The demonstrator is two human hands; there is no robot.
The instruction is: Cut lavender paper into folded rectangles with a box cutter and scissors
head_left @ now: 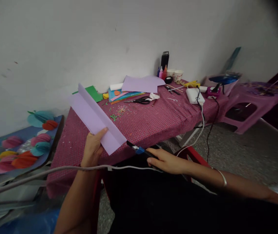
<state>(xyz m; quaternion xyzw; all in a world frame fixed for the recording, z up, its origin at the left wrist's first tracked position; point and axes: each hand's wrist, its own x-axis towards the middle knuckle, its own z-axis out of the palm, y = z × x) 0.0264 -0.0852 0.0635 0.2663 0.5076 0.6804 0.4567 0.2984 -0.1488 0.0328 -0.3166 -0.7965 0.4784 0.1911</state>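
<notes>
A folded lilac sheet of paper slants over the table's left side, its crease running lengthwise and one flap standing up. My left hand grips its near edge, thumb on top and fingers underneath. In my right hand is a utility knife with a dark handle and a blue part. The knife's black tip is at the near right corner of the paper, by the fold; whether it touches, I cannot tell. Scissors lie beyond the paper, near small paper scraps.
More lilac sheets and coloured paper lie at the table's back. A black bottle, paper cups and a white box with cables stand farther right. Paper ornaments rest at left. A pale cable crosses my left forearm.
</notes>
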